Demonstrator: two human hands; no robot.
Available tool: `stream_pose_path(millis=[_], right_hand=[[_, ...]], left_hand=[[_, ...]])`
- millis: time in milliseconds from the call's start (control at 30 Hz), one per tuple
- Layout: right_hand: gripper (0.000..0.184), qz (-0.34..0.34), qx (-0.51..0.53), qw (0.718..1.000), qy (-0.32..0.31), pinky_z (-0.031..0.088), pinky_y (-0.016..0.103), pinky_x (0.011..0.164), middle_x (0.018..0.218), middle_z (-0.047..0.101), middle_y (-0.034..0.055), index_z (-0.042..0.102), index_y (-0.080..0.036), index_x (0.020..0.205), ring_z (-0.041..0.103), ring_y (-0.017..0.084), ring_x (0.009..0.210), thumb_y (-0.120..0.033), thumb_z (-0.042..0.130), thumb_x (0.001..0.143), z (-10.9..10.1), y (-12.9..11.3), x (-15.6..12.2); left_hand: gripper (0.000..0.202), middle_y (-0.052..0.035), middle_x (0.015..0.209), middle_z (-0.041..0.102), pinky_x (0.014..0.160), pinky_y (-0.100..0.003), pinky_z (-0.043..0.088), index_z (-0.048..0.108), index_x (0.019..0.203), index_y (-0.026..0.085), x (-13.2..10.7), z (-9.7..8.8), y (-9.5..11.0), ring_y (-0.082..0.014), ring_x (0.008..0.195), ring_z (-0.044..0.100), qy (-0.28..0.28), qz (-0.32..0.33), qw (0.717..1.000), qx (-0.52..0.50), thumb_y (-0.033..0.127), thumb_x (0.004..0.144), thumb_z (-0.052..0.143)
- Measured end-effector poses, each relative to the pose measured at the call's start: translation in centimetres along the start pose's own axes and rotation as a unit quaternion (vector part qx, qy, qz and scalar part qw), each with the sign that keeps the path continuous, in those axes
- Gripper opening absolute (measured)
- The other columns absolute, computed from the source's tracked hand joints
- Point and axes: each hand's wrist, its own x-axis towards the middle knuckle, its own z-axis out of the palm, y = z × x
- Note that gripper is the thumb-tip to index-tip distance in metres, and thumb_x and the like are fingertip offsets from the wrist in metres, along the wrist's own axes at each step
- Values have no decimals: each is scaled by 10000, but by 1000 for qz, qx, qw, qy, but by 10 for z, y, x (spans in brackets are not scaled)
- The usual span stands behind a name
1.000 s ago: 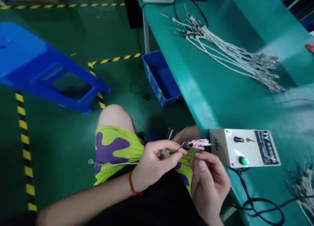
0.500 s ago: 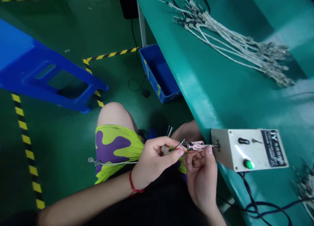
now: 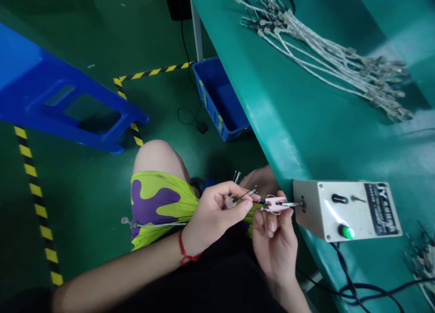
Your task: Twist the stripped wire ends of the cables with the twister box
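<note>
My left hand (image 3: 217, 215), a red cord around its wrist, pinches a cable end with thin stripped wires (image 3: 252, 192) fanning out past the fingertips. A clear plug (image 3: 230, 201) sits among these fingers, and the cable's other end (image 3: 131, 222) trails over my thigh. My right hand (image 3: 276, 240) has thumb and forefinger closed around a pink clip (image 3: 273, 204). That clip sits on the metal shaft (image 3: 292, 204) projecting from a white box machine (image 3: 340, 209). Between the left fingertips and the clip runs a short dark wire.
A bundle of white cables (image 3: 326, 55) lies across the green table (image 3: 258, 91). More wires (image 3: 426, 258) lie at the right edge. Black cords (image 3: 360, 288) loop below the machine. On the floor are a blue bin (image 3: 220, 100) and a blue stool (image 3: 68, 91).
The pink clip has turned and now shows its flat face. My right thumb and fingers have shifted slightly on it, while my left hand stays nearly in place.
</note>
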Motion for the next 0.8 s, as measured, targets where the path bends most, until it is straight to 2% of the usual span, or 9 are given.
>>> stream_pose_path(millis=[100, 167, 233, 333, 400, 533, 700, 800], right_hand=[[254, 5, 10, 1000, 9, 472, 241, 642, 535, 340, -98, 777, -322, 1157, 222, 105, 508, -446, 753, 937, -2, -1, 2], [257, 5, 4, 1000, 13, 539, 295, 769, 527, 358, -99, 782, -330, 1155, 282, 108, 508, -453, 756, 932, -2, -2, 2], [269, 3, -2, 1000, 13, 557, 363, 913, 521, 373, -99, 782, -335, 1161, 343, 115, 517, -467, 757, 927, -2, -1, 2], [300, 1, -1, 1000, 16, 545, 384, 1008, 522, 396, -103, 780, -322, 1174, 367, 113, 518, -470, 775, 913, -2, 0, 2], [317, 4, 9, 1000, 17, 550, 350, 996, 526, 413, -105, 777, -308, 1182, 361, 103, 515, -462, 791, 906, -3, 0, 2], [319, 16, 39, 999, 8, 554, 269, 935, 531, 446, -109, 769, -292, 1190, 357, 81, 511, -439, 803, 909, -4, 0, 2], [340, 16, 48, 999, 2, 531, 292, 1037, 532, 462, -109, 767, -282, 1200, 414, 78, 533, -432, 816, 899, -4, 0, 2], [339, 14, 43, 999, 2, 551, 279, 964, 533, 452, -107, 761, -288, 1206, 402, 81, 532, -440, 809, 906, -4, 1, 2]], left_hand=[[55, -71, 1054, 831, 819, -210, 564, 752, 914, 175, 2, 2, 1, -153, 957, 753, -3, 1, 1000, 12, 209, 926, 794], [54, -74, 1055, 828, 833, -227, 564, 754, 927, 176, 2, 3, 0, -169, 977, 750, -1, 4, 1000, 21, 211, 922, 795], [65, -73, 1038, 825, 764, -218, 550, 756, 943, 176, 3, 3, 0, -165, 924, 743, 2, 4, 999, 42, 222, 920, 796], [84, -70, 1005, 819, 626, -207, 489, 757, 947, 174, 3, 4, -1, -135, 775, 704, 8, 4, 997, 74, 246, 921, 790], [81, -71, 1010, 818, 637, -219, 494, 755, 938, 173, 3, 4, 0, -143, 778, 703, 12, 9, 996, 84, 245, 918, 787], [59, -78, 1059, 818, 762, -256, 546, 748, 922, 173, 4, 6, 0, -190, 911, 739, 18, 17, 995, 92, 220, 910, 782], [59, -78, 1041, 817, 780, -266, 564, 741, 909, 170, 4, 7, 0, -203, 924, 749, 25, 19, 995, 96, 213, 902, 780], [62, -84, 1031, 813, 786, -280, 571, 739, 895, 166, 4, 8, 0, -216, 928, 751, 30, 22, 994, 104, 209, 891, 782]])
